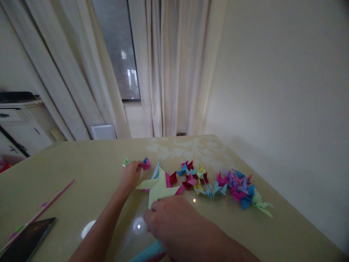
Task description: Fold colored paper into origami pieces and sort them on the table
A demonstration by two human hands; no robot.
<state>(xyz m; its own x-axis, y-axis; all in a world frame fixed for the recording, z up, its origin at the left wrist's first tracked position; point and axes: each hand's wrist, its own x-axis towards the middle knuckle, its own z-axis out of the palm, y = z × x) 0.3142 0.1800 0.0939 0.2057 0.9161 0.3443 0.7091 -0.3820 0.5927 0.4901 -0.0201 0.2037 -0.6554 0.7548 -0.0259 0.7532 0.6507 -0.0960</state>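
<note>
My left hand [130, 176] reaches forward over the table and pinches a small pink and blue folded paper piece [145, 163]; a small green piece [125, 162] lies just to its left. My right hand [169, 220] is nearer to me, fingers curled against the lower tip of a large pale green paper pinwheel [159, 186] that lies flat on the table. Whether the right fingers grip the paper or only press on it is unclear. A blue sheet [148, 251] shows under my right wrist.
A row of several small folded paper shapes [215, 183] in red, blue, pink, purple and green runs right of the pinwheel. A pink stick [46, 205] and a dark phone [25, 242] lie at the left on the beige table [89, 171]. Curtains and a wall stand behind.
</note>
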